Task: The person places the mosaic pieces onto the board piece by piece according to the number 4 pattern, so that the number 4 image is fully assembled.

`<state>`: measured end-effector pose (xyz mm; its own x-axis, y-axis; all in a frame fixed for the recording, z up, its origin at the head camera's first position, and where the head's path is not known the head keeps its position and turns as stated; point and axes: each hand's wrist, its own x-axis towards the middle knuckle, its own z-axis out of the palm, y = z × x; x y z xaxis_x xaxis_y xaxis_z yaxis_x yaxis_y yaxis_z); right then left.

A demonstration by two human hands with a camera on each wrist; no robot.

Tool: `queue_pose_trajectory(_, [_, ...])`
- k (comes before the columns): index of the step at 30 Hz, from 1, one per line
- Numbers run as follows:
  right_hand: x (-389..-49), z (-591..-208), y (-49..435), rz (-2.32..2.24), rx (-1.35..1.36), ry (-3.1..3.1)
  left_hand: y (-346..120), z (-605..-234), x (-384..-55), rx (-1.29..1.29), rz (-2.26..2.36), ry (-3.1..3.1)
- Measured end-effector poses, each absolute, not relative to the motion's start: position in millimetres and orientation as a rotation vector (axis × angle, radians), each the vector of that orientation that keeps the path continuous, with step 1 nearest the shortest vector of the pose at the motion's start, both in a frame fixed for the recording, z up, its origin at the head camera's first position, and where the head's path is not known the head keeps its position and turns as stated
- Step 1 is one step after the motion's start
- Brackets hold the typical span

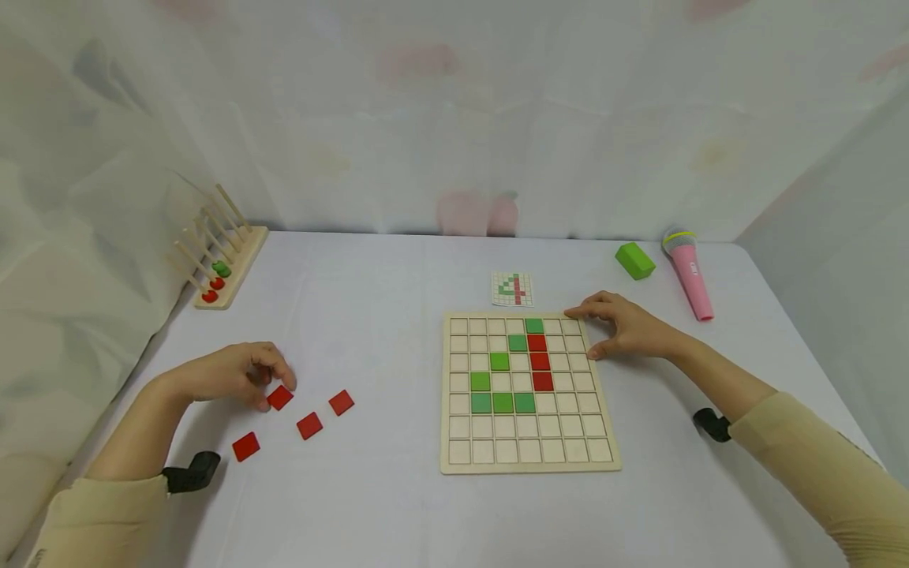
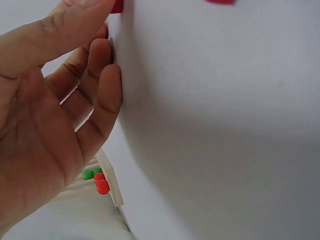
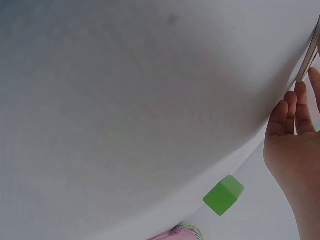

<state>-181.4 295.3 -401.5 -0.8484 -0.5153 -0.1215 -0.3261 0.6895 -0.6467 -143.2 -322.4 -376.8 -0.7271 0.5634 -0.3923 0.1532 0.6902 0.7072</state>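
Observation:
My left hand (image 1: pixel 230 372) is at the left of the table, its thumb and index finger pinching a small red square tile (image 1: pixel 280 397) by its sides. In the left wrist view only a corner of that tile (image 2: pixel 117 6) shows beside the thumb. Three more red tiles lie near it, the closest being one red tile (image 1: pixel 309 426). A wooden grid board (image 1: pixel 529 457) lies right of the middle, with several green tiles and three red ones in its squares. My right hand (image 1: pixel 632 327) touches the board's upper right corner, fingers at the top edge and thumb at the side.
A small pattern card (image 1: pixel 503 298) lies behind the board. Farther right are a green block (image 1: pixel 635 261) and a pink toy microphone (image 1: pixel 692 280). At the back left stands a wooden peg rack (image 1: pixel 245 268) with red and green beads. Cloth hangs behind the table.

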Motion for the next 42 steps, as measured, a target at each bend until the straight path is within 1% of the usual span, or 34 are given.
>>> queue_pose_trajectory(12, [-181, -401, 295, -0.917, -0.673, 2.603, -319, -377, -140, 0.548, 0.839, 2.363])
queue_pose_trajectory(21, [-179, -399, 295, -0.909, -0.686, 2.623, -311, -375, -140, 0.48, 0.801, 2.404])
queue_pose_trajectory(29, [-179, -398, 295, -0.906, -0.685, 2.612, -304, -375, -140, 0.338, 0.805, 2.467])
queue_pose_trajectory(35, [-179, -398, 296, -0.9, -0.692, 2.62, -287, -374, -141, 0.348, 0.869, 2.454])
queue_pose_trajectory(42, [-181, -400, 296, -0.901, -0.7, 2.625, -253, -369, -142, 0.386, 1.055, 2.372])
